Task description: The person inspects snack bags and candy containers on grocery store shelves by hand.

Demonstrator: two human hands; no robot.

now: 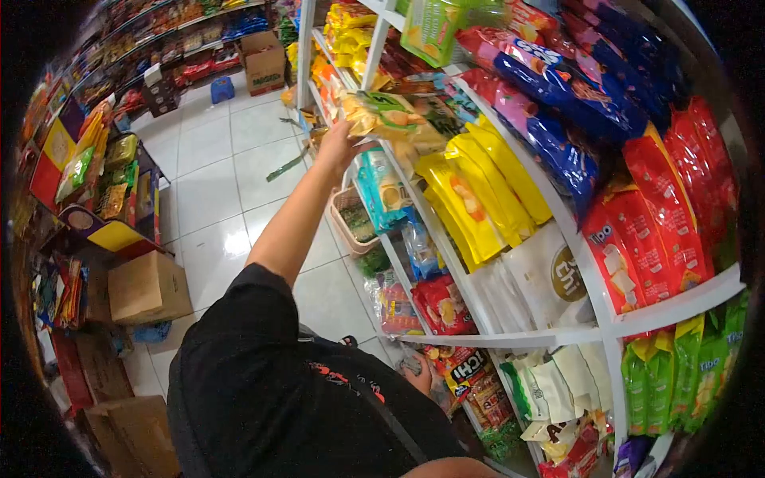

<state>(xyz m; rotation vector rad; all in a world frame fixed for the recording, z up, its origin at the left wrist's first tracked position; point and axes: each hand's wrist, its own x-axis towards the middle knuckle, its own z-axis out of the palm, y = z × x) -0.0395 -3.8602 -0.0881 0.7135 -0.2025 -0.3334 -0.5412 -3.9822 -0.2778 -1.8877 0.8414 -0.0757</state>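
Observation:
My left hand is stretched out to the shelf with its fingers closed on the end of a yellow and green snack packet. That packet lies above the teal packets and to the left of large yellow bags. Low beside the rack, my right hand is partly hidden behind the black shirt. Its fingers are curled by a small greyish thing that I cannot make out, near the red and black packets.
White shelf rails run along the right, with red packets and blue packets. A pink basket stands on the tiled floor. Cardboard boxes and a display rack are on the left.

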